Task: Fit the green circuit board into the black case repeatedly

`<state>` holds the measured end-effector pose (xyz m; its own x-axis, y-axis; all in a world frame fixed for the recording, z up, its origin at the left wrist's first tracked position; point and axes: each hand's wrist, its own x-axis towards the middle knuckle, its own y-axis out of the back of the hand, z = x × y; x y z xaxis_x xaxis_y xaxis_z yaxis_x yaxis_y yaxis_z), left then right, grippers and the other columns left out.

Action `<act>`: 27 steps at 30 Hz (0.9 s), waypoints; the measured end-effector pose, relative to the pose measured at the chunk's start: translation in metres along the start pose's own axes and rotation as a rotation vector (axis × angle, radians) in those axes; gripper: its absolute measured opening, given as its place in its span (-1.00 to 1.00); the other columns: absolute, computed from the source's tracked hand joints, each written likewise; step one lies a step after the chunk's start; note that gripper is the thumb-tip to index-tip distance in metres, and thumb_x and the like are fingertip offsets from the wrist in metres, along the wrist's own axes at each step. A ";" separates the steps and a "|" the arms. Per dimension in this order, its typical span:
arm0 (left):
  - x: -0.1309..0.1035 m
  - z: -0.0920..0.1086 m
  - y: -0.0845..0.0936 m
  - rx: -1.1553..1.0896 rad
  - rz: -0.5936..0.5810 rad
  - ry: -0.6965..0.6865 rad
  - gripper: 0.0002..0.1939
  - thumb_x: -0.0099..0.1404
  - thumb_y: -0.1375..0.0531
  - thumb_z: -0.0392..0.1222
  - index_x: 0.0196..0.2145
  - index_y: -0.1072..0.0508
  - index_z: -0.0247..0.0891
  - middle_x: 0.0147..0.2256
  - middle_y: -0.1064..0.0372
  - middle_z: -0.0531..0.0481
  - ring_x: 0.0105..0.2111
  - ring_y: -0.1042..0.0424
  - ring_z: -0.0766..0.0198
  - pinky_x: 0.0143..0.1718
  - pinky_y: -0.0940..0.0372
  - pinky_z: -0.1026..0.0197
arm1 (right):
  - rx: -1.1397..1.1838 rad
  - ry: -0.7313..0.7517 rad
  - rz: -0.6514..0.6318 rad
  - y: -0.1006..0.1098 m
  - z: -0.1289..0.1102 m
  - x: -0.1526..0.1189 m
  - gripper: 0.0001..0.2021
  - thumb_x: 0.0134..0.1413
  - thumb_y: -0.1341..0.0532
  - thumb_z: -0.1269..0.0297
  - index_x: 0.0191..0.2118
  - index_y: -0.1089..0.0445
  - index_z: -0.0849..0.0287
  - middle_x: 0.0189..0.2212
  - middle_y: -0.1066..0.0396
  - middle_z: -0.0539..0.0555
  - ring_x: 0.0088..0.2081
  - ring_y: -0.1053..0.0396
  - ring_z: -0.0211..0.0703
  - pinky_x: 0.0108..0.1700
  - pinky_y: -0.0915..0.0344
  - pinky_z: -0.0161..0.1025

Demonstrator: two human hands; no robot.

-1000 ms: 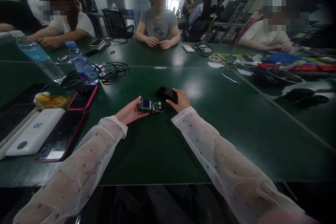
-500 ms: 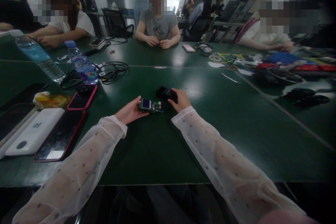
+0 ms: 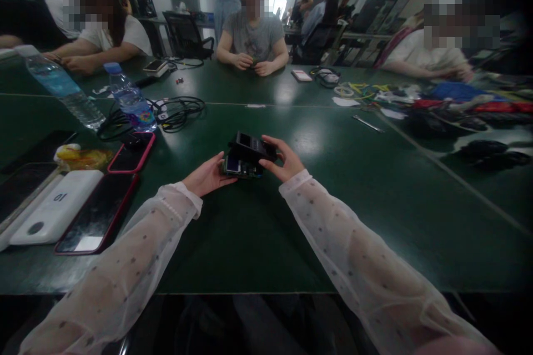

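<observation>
My left hand (image 3: 209, 174) grips the left end of a circuit board (image 3: 234, 166) with a small screen, thumb on top and fingers below. In my right hand (image 3: 286, 158) is a black plastic cover (image 3: 252, 145) with a window opening, pinched at its right end between thumb and fingers. The cover is tilted over the board and hides its upper and right parts. Whether the two touch, I cannot tell.
Phones, a white power bank (image 3: 58, 208) and a pink-edged phone (image 3: 132, 153) lie at left. Behind them stand a water bottle (image 3: 132, 101) and coiled black cables (image 3: 183, 112). A thin metal tool (image 3: 368, 123) and a wire heap (image 3: 458, 101) lie right. People sit across the table (image 3: 375, 194).
My right hand has lifted the black cover off the table and brought it left over the circuit board. My left hand with the board has stayed in place.
</observation>
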<state>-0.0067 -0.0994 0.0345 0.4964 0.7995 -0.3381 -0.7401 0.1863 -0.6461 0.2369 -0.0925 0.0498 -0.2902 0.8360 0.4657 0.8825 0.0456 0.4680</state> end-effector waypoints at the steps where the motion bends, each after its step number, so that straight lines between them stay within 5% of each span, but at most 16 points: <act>1: 0.000 0.000 0.000 -0.001 0.002 -0.006 -0.68 0.37 -0.10 -0.06 -0.04 -0.34 -0.33 -0.14 -0.39 -0.17 -0.09 -0.44 0.06 -0.01 -0.31 0.01 | -0.002 0.015 -0.021 -0.001 0.000 -0.001 -0.43 -0.02 -0.29 0.08 0.12 -0.22 0.05 0.06 -0.30 0.20 0.10 -0.28 0.11 -0.02 -0.35 0.07; 27: 0.001 0.002 -0.001 -0.138 0.048 0.035 -0.60 0.39 -0.07 -0.13 0.10 -0.26 -0.43 -0.12 -0.38 -0.30 -0.07 -0.44 0.02 -0.14 -0.42 0.11 | -0.044 0.100 -0.088 -0.004 -0.002 -0.004 -0.49 0.00 -0.28 0.19 0.12 -0.23 0.00 0.01 -0.31 0.16 0.04 -0.31 0.06 -0.02 -0.34 0.10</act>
<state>-0.0071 -0.0978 0.0363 0.4797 0.7847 -0.3926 -0.6949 0.0665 -0.7160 0.2332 -0.0970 0.0477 -0.4029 0.7708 0.4934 0.8357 0.0900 0.5418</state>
